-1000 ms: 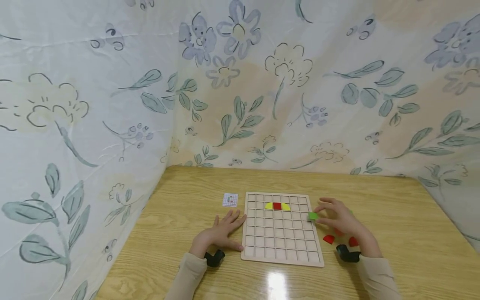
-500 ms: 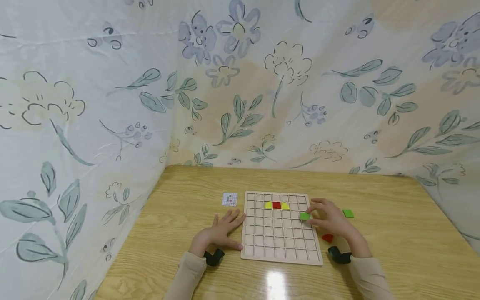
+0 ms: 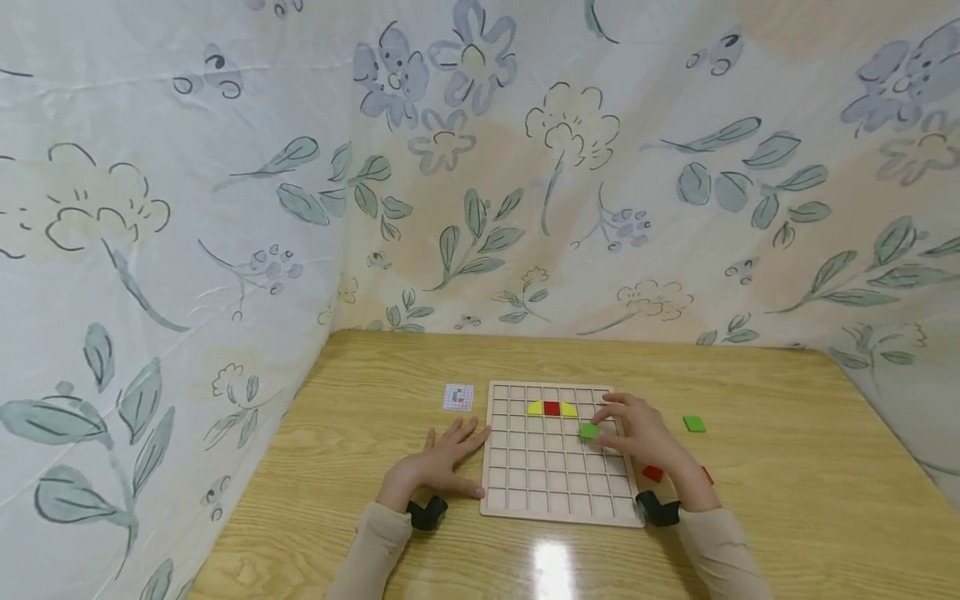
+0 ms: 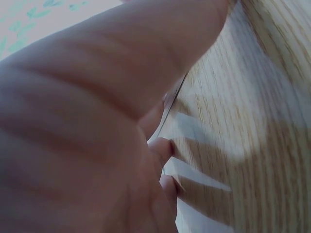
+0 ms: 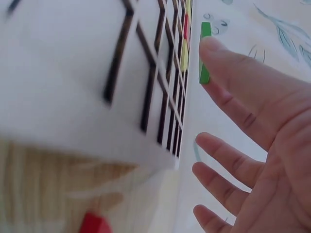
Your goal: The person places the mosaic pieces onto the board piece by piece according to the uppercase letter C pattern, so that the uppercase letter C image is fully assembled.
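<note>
A light wooden grid board [image 3: 536, 479] lies on the table. In its upper rows sit a red square tile [image 3: 552, 408] and, on either side of it, yellow quarter-round tiles [image 3: 536, 408]. Over the board's right part, my right hand [image 3: 637, 427] pinches a green square tile [image 3: 588, 431] between thumb and index finger. The right wrist view shows this green tile [image 5: 205, 53] raised off the grid, the other fingers spread. My left hand [image 3: 442, 462] lies with fingers spread at the board's left edge, thumb and fingertips right at the rim.
Right of the board lie another green square tile [image 3: 694, 424] and red tiles [image 3: 653, 473], one partly hidden by the right arm. A small card with a printed grid pattern [image 3: 458, 397] lies beyond the left hand. A floral cloth [image 3: 480, 250] hangs behind the table.
My right hand has carried the green tile leftward from the board's right edge to over the grid. The other green tile and the red tiles came more into view. The left hand stayed put.
</note>
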`<state>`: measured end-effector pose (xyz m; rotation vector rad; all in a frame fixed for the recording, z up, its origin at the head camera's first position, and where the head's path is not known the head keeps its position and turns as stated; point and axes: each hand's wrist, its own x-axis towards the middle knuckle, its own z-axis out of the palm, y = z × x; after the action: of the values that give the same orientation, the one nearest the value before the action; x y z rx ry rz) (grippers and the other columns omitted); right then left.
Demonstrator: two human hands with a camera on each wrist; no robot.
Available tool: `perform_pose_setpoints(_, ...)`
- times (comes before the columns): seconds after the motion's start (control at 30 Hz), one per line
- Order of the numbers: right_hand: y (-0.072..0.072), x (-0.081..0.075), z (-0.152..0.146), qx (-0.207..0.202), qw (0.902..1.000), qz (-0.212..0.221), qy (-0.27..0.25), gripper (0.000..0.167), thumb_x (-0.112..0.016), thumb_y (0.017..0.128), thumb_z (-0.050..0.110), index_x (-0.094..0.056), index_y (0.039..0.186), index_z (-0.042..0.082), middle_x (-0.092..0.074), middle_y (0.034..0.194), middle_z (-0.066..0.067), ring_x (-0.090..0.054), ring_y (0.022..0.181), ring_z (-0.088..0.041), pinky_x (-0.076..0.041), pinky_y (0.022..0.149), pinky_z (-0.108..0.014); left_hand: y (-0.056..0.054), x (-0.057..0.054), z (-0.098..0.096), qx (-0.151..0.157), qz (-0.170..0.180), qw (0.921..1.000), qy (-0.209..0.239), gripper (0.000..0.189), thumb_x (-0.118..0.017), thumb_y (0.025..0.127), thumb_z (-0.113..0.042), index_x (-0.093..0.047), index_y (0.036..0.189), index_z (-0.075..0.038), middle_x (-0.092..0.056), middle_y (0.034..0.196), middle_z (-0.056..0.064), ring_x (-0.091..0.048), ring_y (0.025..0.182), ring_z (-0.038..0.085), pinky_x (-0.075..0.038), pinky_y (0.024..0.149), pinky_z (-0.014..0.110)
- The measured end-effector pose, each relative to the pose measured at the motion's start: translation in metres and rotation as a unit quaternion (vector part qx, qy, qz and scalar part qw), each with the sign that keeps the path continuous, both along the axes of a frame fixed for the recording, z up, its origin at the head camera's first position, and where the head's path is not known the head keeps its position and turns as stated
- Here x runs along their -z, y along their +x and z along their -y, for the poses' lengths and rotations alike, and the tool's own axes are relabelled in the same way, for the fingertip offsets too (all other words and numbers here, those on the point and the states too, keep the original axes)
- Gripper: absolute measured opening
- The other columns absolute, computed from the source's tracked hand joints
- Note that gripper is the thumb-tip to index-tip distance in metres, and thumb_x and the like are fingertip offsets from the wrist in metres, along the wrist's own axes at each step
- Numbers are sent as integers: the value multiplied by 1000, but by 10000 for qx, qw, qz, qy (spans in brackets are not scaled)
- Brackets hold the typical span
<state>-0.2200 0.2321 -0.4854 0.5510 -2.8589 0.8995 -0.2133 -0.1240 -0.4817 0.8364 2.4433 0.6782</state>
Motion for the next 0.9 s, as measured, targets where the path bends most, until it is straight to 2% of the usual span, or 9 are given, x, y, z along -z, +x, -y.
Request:
perform_pose_setpoints(0.23, -3, -1, 15, 20, 9999, 91, 38, 16, -78, 74, 22, -70, 86, 18, -52, 127, -22, -43, 118, -45, -26, 92, -66, -1, 1, 1, -15, 20, 10000, -6, 92, -68, 81, -43, -14, 150, -15, -3, 156, 15, 6, 141, 37, 8, 104, 66)
perform_pose_setpoints(0.37, -5, -1, 22, -45, 10000, 0, -57, 16, -79, 73, 20, -70, 86, 17, -54, 125, -23, -45, 115, -45, -28, 91, -67, -1, 3, 1, -25, 14, 10000, -31, 92, -67, 81, -45, -13, 150, -16, -2, 156, 13, 7, 142, 36, 8, 105, 66)
perform_pose_setpoints(0.57, -11, 0, 36, -44, 9998, -159, 105, 16, -79, 73, 21, -70, 86, 19, -55, 124, -20, -48, 114, -43, -30, 88, -67, -2, 4, 1, -42, 37, 10000, 8, 93, -68, 80, -45, -14, 150, -16, -2, 156, 13, 7, 142, 36, 8, 105, 65)
perform_pose_setpoints(0.77, -16, 3, 48, 81, 9999, 8, 82, 16, -79, 72, 21, -71, 85, 18, -55, 124, -19, -47, 114, -42, -27, 90, -66, -3, 6, 1, -35, 41, 10000, 19, 93, -67, 81, -45, -13, 150, -17, -1, 156, 12, 8, 142, 36, 9, 105, 65)
perform_pose_setpoints(0.9, -19, 5, 55, 43, 9999, -28, 131, 16, -79, 73, 21, -71, 86, 18, -55, 124, -19, -49, 113, -42, -29, 91, -65, -3, 8, 2, -44, 25, 10000, 0, 93, -68, 80, -46, -13, 150, -17, -1, 156, 12, 8, 142, 35, 8, 105, 65)
